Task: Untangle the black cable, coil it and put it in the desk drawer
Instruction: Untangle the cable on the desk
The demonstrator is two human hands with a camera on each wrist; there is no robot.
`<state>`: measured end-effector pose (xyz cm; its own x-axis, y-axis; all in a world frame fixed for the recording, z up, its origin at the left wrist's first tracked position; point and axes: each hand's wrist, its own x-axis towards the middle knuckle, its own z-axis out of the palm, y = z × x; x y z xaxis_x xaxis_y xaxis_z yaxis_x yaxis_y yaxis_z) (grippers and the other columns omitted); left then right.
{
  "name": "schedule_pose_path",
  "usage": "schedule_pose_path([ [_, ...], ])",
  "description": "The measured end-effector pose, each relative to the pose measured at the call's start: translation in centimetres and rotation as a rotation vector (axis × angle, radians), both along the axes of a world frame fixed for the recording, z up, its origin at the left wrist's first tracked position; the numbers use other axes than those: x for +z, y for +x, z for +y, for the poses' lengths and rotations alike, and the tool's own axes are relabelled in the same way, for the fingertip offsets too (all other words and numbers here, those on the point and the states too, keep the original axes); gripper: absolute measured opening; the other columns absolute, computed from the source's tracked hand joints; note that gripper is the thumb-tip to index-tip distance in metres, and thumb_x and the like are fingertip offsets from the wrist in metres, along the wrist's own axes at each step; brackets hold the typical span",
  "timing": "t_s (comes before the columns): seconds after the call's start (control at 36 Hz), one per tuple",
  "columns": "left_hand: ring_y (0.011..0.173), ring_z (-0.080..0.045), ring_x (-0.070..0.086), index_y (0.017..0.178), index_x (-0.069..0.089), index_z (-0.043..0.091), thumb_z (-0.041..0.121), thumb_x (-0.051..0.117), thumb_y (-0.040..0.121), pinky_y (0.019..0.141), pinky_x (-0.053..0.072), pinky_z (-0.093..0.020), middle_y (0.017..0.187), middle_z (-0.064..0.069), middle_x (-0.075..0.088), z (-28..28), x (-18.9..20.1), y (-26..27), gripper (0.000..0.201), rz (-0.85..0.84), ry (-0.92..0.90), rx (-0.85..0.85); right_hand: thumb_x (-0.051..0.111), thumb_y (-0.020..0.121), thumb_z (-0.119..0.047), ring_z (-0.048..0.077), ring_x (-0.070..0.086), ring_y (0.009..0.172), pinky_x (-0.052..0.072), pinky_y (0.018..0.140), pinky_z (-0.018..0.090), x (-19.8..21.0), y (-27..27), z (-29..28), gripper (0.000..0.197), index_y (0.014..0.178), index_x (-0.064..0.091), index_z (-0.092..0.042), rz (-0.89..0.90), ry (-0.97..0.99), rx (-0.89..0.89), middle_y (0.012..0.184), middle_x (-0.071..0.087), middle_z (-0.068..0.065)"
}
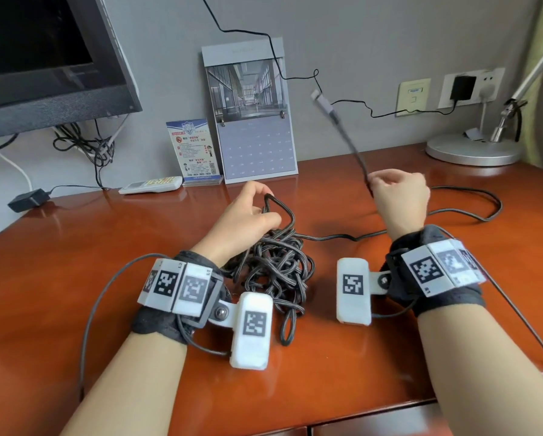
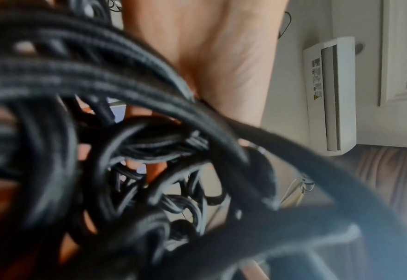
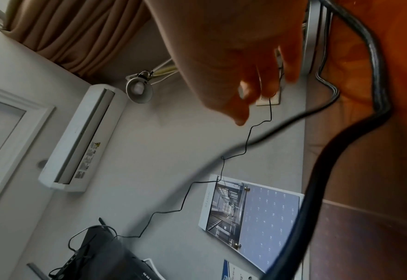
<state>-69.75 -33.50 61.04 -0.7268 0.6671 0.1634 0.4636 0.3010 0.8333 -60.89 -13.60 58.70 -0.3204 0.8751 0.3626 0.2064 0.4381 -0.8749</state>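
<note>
Your left hand [image 1: 248, 212] pinches a loop at the top of the tangled cable [image 1: 273, 265], which sits in one heap on the desk [image 1: 75, 262] between your wrists. Your right hand [image 1: 399, 196] is closed around one free end, held above the desk; its blurred plug [image 1: 322, 102] points up toward the wall. One long strand trails right across the red-brown wood. Behind stand one monitor [image 1: 43, 58], one calendar [image 1: 251, 114], one remote [image 1: 150, 185] and one lamp [image 1: 474, 149].
</note>
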Motion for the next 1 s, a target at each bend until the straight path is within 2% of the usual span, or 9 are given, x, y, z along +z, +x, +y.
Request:
schedule_pose_path([
  [0.06,0.071,-0.016,0.045,0.118,0.044,0.022,0.008,0.055,0.084,0.063,0.036,-0.024,0.075,0.0,0.049,0.0,0.0,-0.1,0.038,-0.022,0.008,-0.006,0.056,0.084,-0.014,0.018,0.057,0.083,0.039,0.072,0.024,0.2,-0.1,-0.3,0.013,0.089,0.064,-0.023,-0.01,0.005,0.118,0.091,0.062,0.004],
  [0.14,0.078,-0.007,0.049,0.13,0.04,0.008,0.015,0.058,0.085,0.072,0.038,-0.027,0.088,0.003,0.051,0.0,-0.2,-0.5,0.049,-0.031,-0.012,0.045,0.06,0.084,-0.011,0.023,0.062,0.065,0.046,0.069,0.03,0.5,-0.1,-1.3,0.013,0.082,0.049,-0.017,-0.003,-0.083,0.355,0.084,0.063,0.006],
  [0.33,0.059,-0.007,0.047,0.121,0.048,-0.008,0.013,0.055,0.086,0.058,0.035,-0.021,0.068,0.003,0.051,0.2,-0.7,-1.2,0.041,-0.08,0.067,0.106,0.053,0.093,-0.005,0.016,0.058,0.057,0.051,0.069,0.026,1.2,0.5,-4.3,0.017,0.081,0.059,-0.013,-0.337,-0.143,0.996,0.07,0.064,-0.001],
  [0.44,0.054,-0.01,0.045,0.082,0.053,0.007,0.016,0.053,0.089,0.061,0.036,-0.028,0.06,0.002,0.05,0.0,-0.5,-1.4,0.011,-0.073,0.08,0.145,0.053,0.092,0.0,0.009,0.042,0.044,0.038,0.046,0.015,1.4,0.7,-4.6,0.02,0.078,0.061,-0.013,-0.295,-0.095,1.057,0.06,0.058,-0.002],
  [0.61,0.095,-0.023,0.06,0.093,0.056,0.019,0.026,0.063,0.078,0.092,0.047,-0.044,0.095,-0.002,0.062,-0.1,-0.5,-1.5,0.019,-0.251,0.17,0.113,0.063,0.086,0.001,-0.005,0.051,0.053,0.037,0.056,0.004,1.4,0.3,-4.8,0.015,0.086,0.068,-0.013,-0.214,0.051,1.05,0.061,0.061,-0.014],
  [0.69,0.084,-0.023,0.062,0.093,0.055,0.013,0.027,0.06,0.07,0.077,0.05,-0.039,0.089,-0.004,0.062,-0.2,-0.4,-1.4,0.028,-0.33,0.223,0.024,0.065,0.084,0.0,0.0,0.05,0.059,0.04,0.063,0.008,1.3,0.2,-4.6,0.018,0.089,0.065,-0.017,-0.165,0.07,1.021,0.067,0.057,-0.006],
  [0.78,0.063,-0.019,0.065,0.1,0.05,0.006,-0.004,0.042,0.084,0.062,0.054,-0.029,0.086,-0.007,0.066,-0.3,-0.2,-1.6,0.021,-0.374,0.311,-0.031,0.059,0.084,0.008,0.005,0.052,0.066,0.043,0.067,0.01,1.0,0.0,-4.5,0.025,0.094,0.056,-0.015,-0.126,0.091,0.98,0.075,0.056,-0.004],
  [0.86,0.067,-0.02,0.069,0.1,0.048,0.011,-0.02,0.032,0.08,0.063,0.056,-0.026,0.095,-0.01,0.068,-0.4,-0.3,-1.7,0.041,-0.333,0.316,-0.039,0.056,0.082,0.011,0.011,0.05,0.069,0.044,0.067,0.017,0.7,-0.3,-4.5,0.032,0.093,0.051,-0.018,-0.11,0.151,0.928,0.082,0.054,-0.005],
  [1.0,0.07,-0.017,0.071,0.104,0.045,0.018,-0.019,0.041,0.087,0.067,0.057,-0.03,0.094,-0.006,0.068,-0.4,-0.6,-1.5,0.04,-0.25,0.272,-0.096,0.058,0.081,0.01,0.013,0.052,0.065,0.048,0.071,0.025,0.5,-0.5,-4.4,0.04,0.086,0.049,-0.029,-0.085,0.219,0.854,0.073,0.055,-0.007],
])
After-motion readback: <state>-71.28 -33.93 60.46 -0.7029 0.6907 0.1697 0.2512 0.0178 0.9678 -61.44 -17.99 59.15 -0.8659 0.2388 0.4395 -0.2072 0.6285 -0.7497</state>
